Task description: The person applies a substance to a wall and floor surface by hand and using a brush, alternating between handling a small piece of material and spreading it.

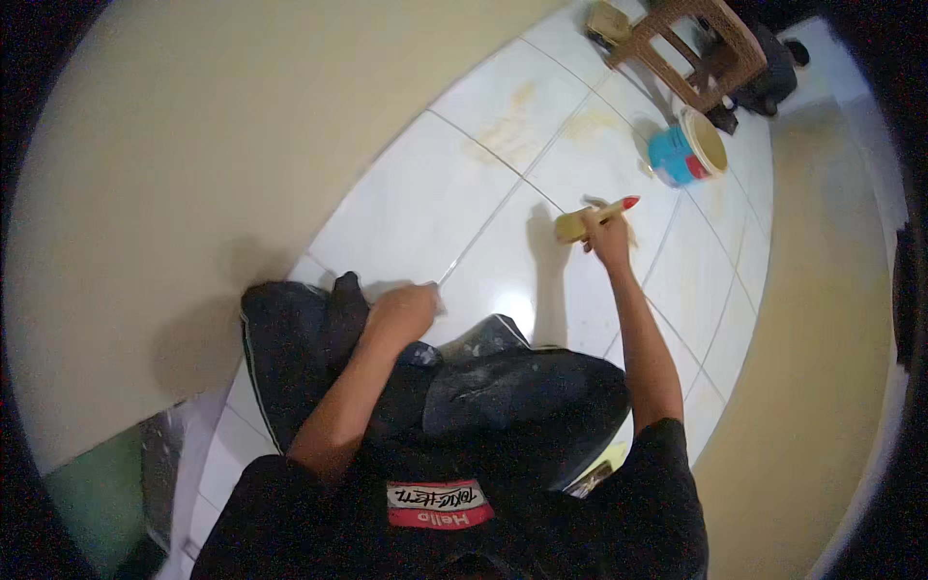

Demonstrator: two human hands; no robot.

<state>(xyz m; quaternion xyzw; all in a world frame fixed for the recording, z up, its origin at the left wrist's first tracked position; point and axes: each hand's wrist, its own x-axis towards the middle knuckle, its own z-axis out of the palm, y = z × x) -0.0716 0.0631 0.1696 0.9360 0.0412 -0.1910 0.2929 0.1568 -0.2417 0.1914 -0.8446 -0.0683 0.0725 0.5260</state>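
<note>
In my right hand (608, 237) is a paintbrush (572, 228), gripped by its handle. The bristles are coated in yellowish paint and point left, while the red handle tip points up and right. It is held over the white tiled floor (483, 227), on which its shadow falls. My left hand (404, 314) is closed in front of my dark-clothed left knee. A small greyish patch shows by its fingers, too blurred to name. Beyond my right hand, a blue and white paint bucket (680, 158) with a pale inside leans toward the right.
At the far right stands a brown plastic stool (710, 95), with a dark shape (768, 72) behind it that I cannot make out. A yellowish container (609, 23) sits left of the stool. Cream walls (242, 126) rise on both sides. Yellowish smears (507, 130) mark the tiles.
</note>
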